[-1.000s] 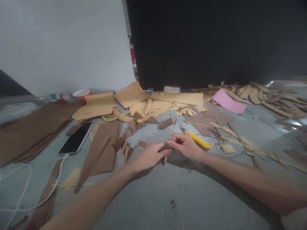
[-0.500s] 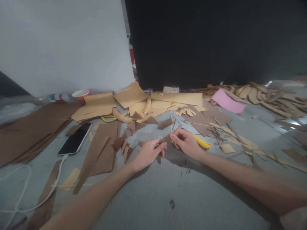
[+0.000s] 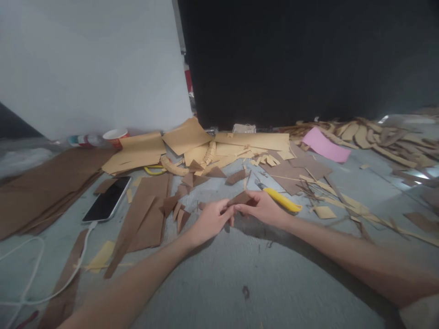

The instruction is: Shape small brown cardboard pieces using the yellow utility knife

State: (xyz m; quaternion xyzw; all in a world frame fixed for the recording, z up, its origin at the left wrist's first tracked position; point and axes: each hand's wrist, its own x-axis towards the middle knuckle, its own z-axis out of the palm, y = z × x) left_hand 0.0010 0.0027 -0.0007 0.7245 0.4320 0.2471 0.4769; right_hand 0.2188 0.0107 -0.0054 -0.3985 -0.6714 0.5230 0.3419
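Observation:
Between my two hands is a small brown piece of cardboard [image 3: 240, 198], held just above the grey table. My left hand [image 3: 213, 220] is closed on its left end, thumb pointing right. My right hand [image 3: 262, 208] pinches the right side, its thumb close to the left thumb. Right behind the right hand lies a yellow utility knife [image 3: 283, 200], its blade end toward the upper left. Brown cardboard triangles [image 3: 170, 204] are scattered left of my left hand, and a small curved brown piece [image 3: 236, 177] lies beyond both hands.
A phone [image 3: 108, 201] with a white cable lies at left, beside brown cardboard sheets [image 3: 44, 183]. Tan sheets [image 3: 140, 151], a paper cup [image 3: 115, 135] and a pink sheet [image 3: 325, 145] are farther back. Cardboard strips [image 3: 370, 137] pile up at the far right.
My right hand has shifted slightly down and left, its thumb now meeting the left thumb. More of the utility knife shows. The cardboard piece is tilted a little differently.

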